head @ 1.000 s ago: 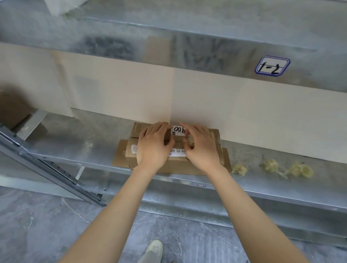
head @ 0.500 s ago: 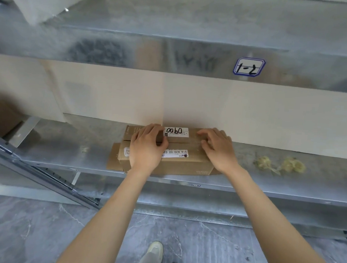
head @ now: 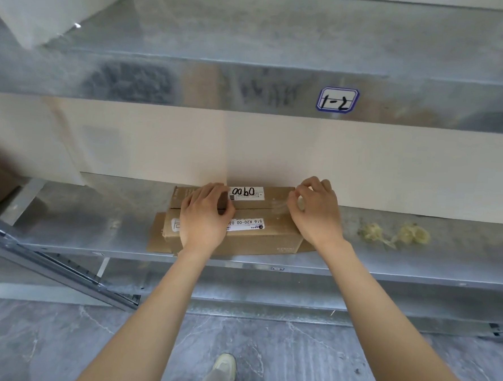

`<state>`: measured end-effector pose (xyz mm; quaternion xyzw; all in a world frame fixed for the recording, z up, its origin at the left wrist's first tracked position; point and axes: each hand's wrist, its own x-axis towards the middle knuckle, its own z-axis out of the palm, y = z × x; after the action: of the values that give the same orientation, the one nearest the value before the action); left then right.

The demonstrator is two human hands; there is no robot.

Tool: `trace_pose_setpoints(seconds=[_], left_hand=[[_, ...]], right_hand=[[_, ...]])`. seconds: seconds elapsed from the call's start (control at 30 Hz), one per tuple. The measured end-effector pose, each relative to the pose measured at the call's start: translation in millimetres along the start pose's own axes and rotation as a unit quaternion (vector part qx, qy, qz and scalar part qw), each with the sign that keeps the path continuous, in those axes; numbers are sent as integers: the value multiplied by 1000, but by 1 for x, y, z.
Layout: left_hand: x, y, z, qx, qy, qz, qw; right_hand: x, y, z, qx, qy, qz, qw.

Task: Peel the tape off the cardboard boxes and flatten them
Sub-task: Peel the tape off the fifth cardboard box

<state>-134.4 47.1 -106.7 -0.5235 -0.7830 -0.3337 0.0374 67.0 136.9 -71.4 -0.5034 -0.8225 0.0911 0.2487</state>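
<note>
A: OK, status on the cardboard box (head: 244, 219)?
B: On the metal shelf (head: 95, 225), against the back panel. Left hand (head: 206, 217) flat on top, fingers spread, pressing down.
A: Right hand (head: 316, 212)?
B: At the box's right end, fingertips (head: 295, 197) pinched on a strip of clear tape (head: 279, 205).

Blue-bordered sticker (head: 337, 100) on shelf beam (head: 250, 87) — "1-2", box label (head: 246, 192) — "0900", lower label (head: 248, 223) — "516 K20-00 03"

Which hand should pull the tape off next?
The right hand, probably: its fingers already pinch the clear tape at the box's right end. The left hand lies flat, steadying it.
</note>
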Motion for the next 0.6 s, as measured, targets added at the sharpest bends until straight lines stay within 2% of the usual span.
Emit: trace_pose_setpoints(seconds=[0.23,0.33,0.43,0.53,0.6], left_hand=[[0,-1,0,-2,-4,-7,1000],[1,0,0,-2,-7,-7,1000],[0,-1,0,0,-8,-7,1000],[0,-1,0,1,-10,-6,1000],[0,-1,1,1,-9,-6,1000]], right_hand=[[-2,-8,3,-59,-57,85,993],[-3,-11,8,-46,-43,113,992],[-2,-16,11,59,-30,97,993],[2,-25,4,227,-20,126,966],[5,-29,0,262,-17,137,955]])
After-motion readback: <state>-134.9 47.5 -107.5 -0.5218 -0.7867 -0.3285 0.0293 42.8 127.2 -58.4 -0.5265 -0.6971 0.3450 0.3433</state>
